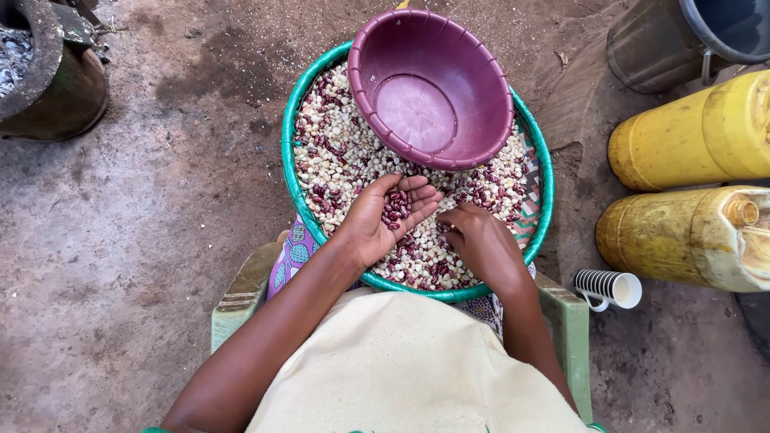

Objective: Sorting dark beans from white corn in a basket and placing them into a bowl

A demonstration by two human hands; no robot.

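Left hand (383, 218): mine, palm up, cupped open, a small heap of dark red beans (396, 207) lying in the hollow; fingers curled loosely, not closed on them.
Right hand (480, 239): mine, palm down on the mix just beside the left, fingers bent w/ tips pressed into the kernels; can't tell if they pinch anything.
Mix (337, 156): pale cream maize kernels, small and matte, w/ glossy maroon speckled beans scattered thru; fills the tray in a bumpy layer.
Tray (289, 152): round, shallow, woven, bright green ribbed rim; sits on my lap over patterned cloth (290, 255).
Purple bowl (431, 87): smooth plastic, round, ribbed sides, flat bottom, nothing in it; rests tilted on the far part of the tray, on the mix, covering a good share of it.
Apron (401, 369): coarse pale yellow fabric over my front, hides the tray's near edge.
Chair (241, 297): green plastic, scuffed armrests showing both sides of me.
Ground (136, 240): packed brown dirt, rough, dusty.
Jerrycans (690, 232): two yellow plastic, grimy, lying on their sides to my right, well apart from the tray.
Cup (609, 289): white w/ dark stripes, tipped on its side near the right armrest.
Stove (48, 72): dark, round, ash inside, far left.
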